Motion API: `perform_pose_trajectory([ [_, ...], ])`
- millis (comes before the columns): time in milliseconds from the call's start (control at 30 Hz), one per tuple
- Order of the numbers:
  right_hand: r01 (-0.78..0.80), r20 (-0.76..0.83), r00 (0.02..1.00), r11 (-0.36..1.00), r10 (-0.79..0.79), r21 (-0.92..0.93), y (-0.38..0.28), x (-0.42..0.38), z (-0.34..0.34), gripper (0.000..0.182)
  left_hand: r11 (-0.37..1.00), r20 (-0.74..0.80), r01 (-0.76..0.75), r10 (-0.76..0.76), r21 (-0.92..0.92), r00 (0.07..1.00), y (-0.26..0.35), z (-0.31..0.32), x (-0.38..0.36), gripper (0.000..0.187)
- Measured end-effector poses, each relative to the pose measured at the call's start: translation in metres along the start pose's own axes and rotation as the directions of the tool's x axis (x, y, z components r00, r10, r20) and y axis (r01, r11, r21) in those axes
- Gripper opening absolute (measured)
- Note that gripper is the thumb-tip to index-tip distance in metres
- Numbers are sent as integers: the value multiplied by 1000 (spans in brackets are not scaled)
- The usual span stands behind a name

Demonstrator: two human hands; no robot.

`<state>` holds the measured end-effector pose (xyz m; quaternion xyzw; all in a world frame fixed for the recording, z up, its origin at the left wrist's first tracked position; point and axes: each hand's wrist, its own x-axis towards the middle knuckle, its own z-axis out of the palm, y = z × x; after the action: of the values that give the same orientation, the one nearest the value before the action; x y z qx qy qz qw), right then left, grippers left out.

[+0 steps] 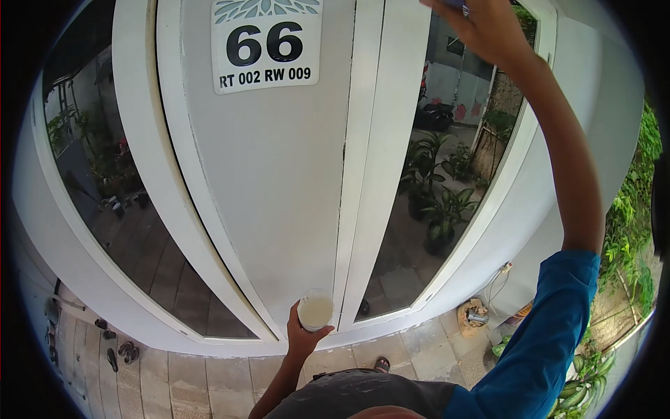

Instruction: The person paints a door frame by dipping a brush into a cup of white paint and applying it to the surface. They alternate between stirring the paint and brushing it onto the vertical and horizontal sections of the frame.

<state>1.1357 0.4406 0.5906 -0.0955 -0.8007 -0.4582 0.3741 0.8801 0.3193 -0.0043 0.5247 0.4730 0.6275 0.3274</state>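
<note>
Low in the middle, my left hand (pixel 302 337) is wrapped round a clear plastic cup (pixel 316 311) that holds a pale, whitish liquid. The cup is held upright in front of the wall, below the window frames. At the top edge, my right hand (pixel 488 28) is raised high against the right window (pixel 447 174). A bit of something dark blue shows at its fingers, but the picture's edge cuts most of it off, so I cannot make out what it is.
A house number plate (pixel 266 49) hangs on the grey panel between two glass panes. Sandals (pixel 128 351) lie on the tiled floor (pixel 216 380) at left. A container (pixel 474 318) with a cable stands by the wall at right, near plants (pixel 583 387).
</note>
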Motion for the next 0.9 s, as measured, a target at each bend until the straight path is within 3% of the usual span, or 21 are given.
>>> perform_pose_trajectory([
  [67,3,40,999,999,-5,38,-16,-16,4,7,1000,0,6,-6,-6,1000,2,-1,2,97],
  [133,-267,292,940,916,178,299,-31,-35,6,12,1000,-2,-1,1,12,1000,4,0,1,97],
  [167,-268,296,939,915,178,300,-40,-38,4,12,1000,-2,2,-2,11,1000,4,0,0,97],
  [233,-404,569,811,834,136,376,-52,-40,3,13,1000,-4,14,-14,-21,1000,3,0,-1,97],
  [300,-435,570,795,850,208,296,-33,-35,4,14,1000,0,20,-20,-8,1000,8,0,1,97],
  [367,-371,301,908,894,292,252,10,-26,0,6,1000,6,23,-23,6,1000,8,-1,0,97],
  [433,-487,54,868,825,494,288,17,-2,-21,9,1000,5,10,-9,-17,1000,3,-1,0,97],
  [467,-489,58,867,823,494,290,22,-3,-19,9,1000,4,14,-14,-16,1000,3,-2,-1,97],
  [533,-251,-172,941,943,291,218,33,-9,-20,10,1000,3,5,-5,4,1000,3,-3,0,97],
  [600,-29,-201,979,999,36,41,17,-28,6,9,1000,10,16,-16,-10,1000,5,-3,-1,97],
  [633,-233,-27,972,969,232,-80,14,-62,16,6,999,14,24,-24,-21,1000,5,-3,-1,97],
  [667,-70,-28,997,995,72,71,-6,-76,27,18,999,20,28,-27,-20,999,6,-3,0,97],
  [733,133,12,991,990,-134,41,-48,-109,42,23,1000,22,15,-15,16,1000,7,-4,0,98],
  [767,103,170,979,994,-109,46,-76,-124,40,24,1000,23,23,-23,18,999,8,-5,0,98],
  [833,61,238,966,986,-97,153,-104,-135,43,19,999,24,16,-17,39,1000,9,-6,-1,99],
  [900,-243,442,897,871,34,426,-115,-139,44,15,999,30,19,-20,47,999,9,-6,0,99],
])
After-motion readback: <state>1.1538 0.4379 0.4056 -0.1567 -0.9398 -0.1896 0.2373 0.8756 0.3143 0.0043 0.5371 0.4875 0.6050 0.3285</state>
